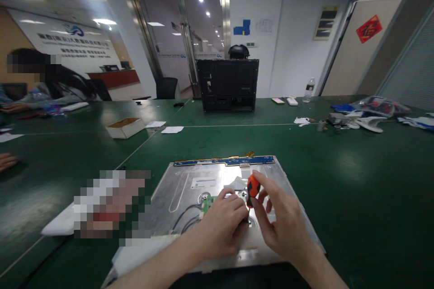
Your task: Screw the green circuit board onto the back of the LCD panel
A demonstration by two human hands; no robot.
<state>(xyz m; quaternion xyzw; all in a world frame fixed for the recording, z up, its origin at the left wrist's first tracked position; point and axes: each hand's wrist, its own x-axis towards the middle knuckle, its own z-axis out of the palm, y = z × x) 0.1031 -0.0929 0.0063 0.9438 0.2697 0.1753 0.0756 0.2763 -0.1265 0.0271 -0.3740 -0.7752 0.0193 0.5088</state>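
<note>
An orange and black screwdriver (253,185) stands nearly upright in the fingers of my right hand (285,221), its shaft pointing down at a round, shiny spot on the metal panel. My left hand (224,221) rests over the panel with its fingers curled beside the screwdriver's tip; what they grip, if anything, is hidden. Beneath both hands lies the silver back of a display panel (190,187), with a blue circuit strip (224,161) along its far edge. Partly covered by my left hand is a small green circuit board (207,203), and black cables (183,219) run from its left side.
Left of the panel is a white item (59,221), partly blurred out. Farther off stand an open box (125,128), a black monitor-like casing (228,85) and a bottle (308,90). Assorted parts and bags (356,119) lie at right. Another person sits at far left.
</note>
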